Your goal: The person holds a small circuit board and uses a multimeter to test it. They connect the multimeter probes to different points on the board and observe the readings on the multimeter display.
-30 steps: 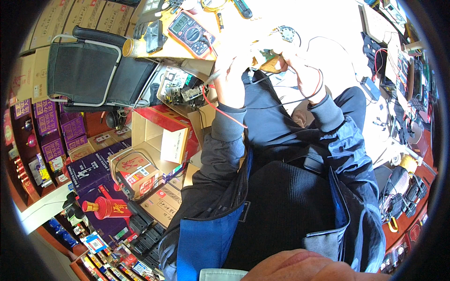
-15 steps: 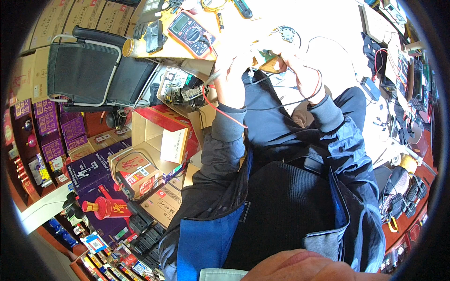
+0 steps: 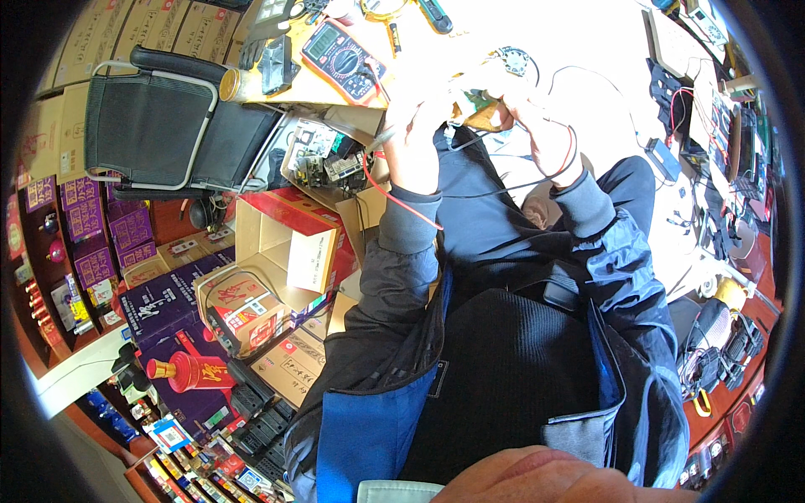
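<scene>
Bright glare washes out much of both hands above my lap. My right hand (image 3: 530, 113) grips the right side of a small green circuit board (image 3: 478, 104) with an orange-brown edge. Beside its left edge my left hand (image 3: 411, 126) has its fingers closed, but what they hold is lost in the glare. A red test lead (image 3: 379, 186) hangs by my left wrist, and a dark lead (image 3: 503, 191) loops under my right wrist. To the left of my hands lies a red-rimmed multimeter (image 3: 344, 60) with a lead plugged in.
A black mesh chair (image 3: 151, 130) stands at the left. Below it are an open cardboard box (image 3: 272, 243), a box of electronic parts (image 3: 323, 159) and a red bottle (image 3: 191, 371). A black adapter (image 3: 662, 158) and tangled cables (image 3: 713, 360) lie at the right.
</scene>
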### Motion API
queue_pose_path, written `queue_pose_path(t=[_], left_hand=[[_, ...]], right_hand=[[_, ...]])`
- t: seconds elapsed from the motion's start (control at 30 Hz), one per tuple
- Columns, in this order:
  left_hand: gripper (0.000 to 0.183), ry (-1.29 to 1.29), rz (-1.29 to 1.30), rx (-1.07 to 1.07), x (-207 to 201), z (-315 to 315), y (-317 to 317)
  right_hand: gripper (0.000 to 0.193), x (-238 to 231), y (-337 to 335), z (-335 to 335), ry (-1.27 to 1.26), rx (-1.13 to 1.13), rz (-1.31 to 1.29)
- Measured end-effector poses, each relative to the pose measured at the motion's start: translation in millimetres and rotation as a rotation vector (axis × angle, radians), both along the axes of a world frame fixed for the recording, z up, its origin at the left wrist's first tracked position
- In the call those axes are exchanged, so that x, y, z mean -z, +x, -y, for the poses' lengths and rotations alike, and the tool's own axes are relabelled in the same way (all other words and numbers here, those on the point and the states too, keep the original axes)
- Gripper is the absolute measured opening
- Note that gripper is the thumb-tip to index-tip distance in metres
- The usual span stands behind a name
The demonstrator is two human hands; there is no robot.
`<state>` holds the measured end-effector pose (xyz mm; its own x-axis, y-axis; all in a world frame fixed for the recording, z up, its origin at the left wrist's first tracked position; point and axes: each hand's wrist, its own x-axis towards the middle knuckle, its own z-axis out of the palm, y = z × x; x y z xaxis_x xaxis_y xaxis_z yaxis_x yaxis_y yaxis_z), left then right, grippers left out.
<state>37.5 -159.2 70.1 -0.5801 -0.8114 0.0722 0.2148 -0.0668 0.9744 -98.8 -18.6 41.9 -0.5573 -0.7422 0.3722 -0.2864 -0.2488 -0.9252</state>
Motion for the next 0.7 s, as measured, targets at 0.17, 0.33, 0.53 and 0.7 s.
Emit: queue_pose_path(t=[0.17, 0.33, 0.53, 0.7], left_hand=[[0.019, -0.093, 0.065, 0.015, -1.6, 0.9, 1.5], [0.019, -0.086, 0.054, 0.005, -0.4, 0.9, 1.4], [0.018, -0.025, 0.043, 0.003, 0.7, 0.9, 1.6], [0.019, -0.017, 0.023, 0.034, 0.4, 2.6, 2.0]], right_hand=[[0.03, 1.3, 0.9, 2.7, -0.018, -0.034, 0.2], [0.03, 0.2, 3.0, 2.3, -0.038, -0.013, 0.167], [0.031, -2.5, 2.9, 1.9, -0.034, -0.023, 0.163], [0.032, 0.2, 3.6, 3.6, -0.066, -0.035, 0.22]])
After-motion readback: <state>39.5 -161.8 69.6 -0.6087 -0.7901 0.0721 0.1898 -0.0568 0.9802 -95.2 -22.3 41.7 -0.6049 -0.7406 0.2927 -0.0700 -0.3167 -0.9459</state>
